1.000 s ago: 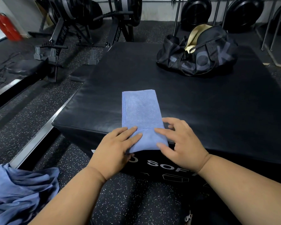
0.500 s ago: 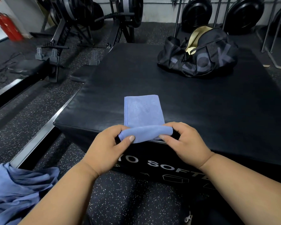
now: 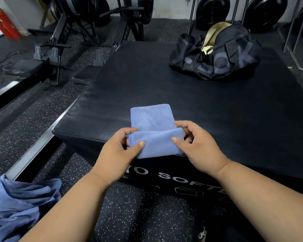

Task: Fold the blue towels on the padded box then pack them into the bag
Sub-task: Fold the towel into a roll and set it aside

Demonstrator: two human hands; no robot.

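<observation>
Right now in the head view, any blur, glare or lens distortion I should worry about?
Head view: the blue towel and both hands, left hand and right hand, are sharp; the red fire extinguisher at the top left corner is smeared; wide-angle bending curves the padded box edges; soft sheen on its near left corner, no hard glare; the bag lettering is readable.

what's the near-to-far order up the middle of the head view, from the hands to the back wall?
Hands, left and right, pinching the near end of the blue towel → bare top of the padded box → black bag → weight plates by the wall.
</observation>
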